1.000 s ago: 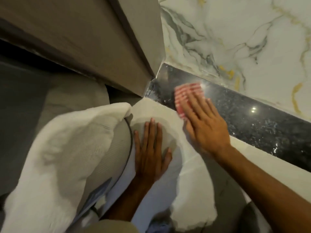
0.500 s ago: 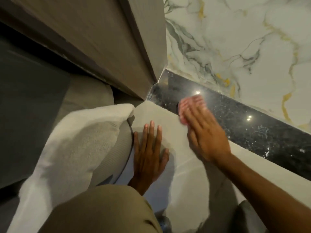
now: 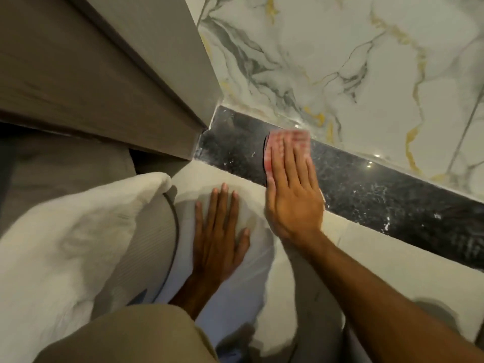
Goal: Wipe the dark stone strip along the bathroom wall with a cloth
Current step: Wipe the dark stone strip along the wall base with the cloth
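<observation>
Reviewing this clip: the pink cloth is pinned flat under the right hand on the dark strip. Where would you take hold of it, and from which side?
Probably at the far edge of the pink cloth, the only part showing past the fingers of the right hand. It lies flat on the dark stone strip, so come from above and pinch that edge. The left hand rests flat on the pale floor.

My right hand (image 3: 293, 203) and left hand (image 3: 220, 237) are bare, no rings or watch on either; both forearms are uncovered, no sleeve showing; my knee (image 3: 125, 336) at the bottom edge wears plain khaki-tan cloth.
</observation>
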